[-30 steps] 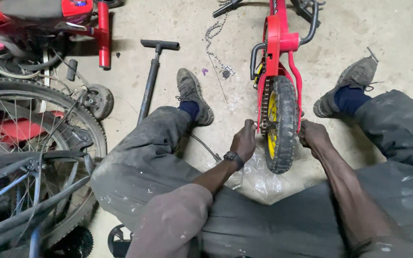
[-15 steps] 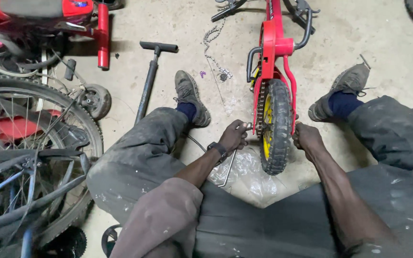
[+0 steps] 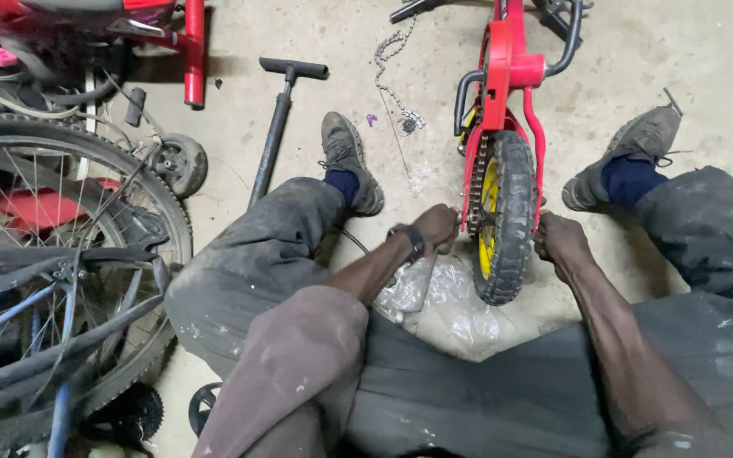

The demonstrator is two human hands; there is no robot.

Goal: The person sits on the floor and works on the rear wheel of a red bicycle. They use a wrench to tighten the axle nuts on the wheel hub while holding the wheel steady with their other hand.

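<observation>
The small red bicycle (image 3: 502, 93) lies upside-down-ish on the concrete floor (image 3: 706, 59) between the person's spread legs, its rear wheel (image 3: 502, 216) with the yellow rim nearest the body. The left hand (image 3: 436, 227) is closed around a slim metal tool (image 3: 424, 276) just left of that wheel, by the chain side. The right hand (image 3: 560, 242) is curled against the frame stay just right of the wheel; whether it grips a nut or only braces there, I cannot tell.

Judging by its build, the bicycle is stiff steel and fairly light for its size, yet awkward: it would tip and roll on its tyre. The frame stays or the tyre itself look like the surest holds; the greasy chain is likely slippery and best avoided.

Counted: one small red bicycle, one loose chain (image 3: 394, 80) on the floor left of it, one black floor pump (image 3: 277, 127) further left, one large spoked wheel (image 3: 53, 271) well to the left, one crumpled clear plastic bag (image 3: 456, 301) just below the rear wheel, two shoes.
</observation>
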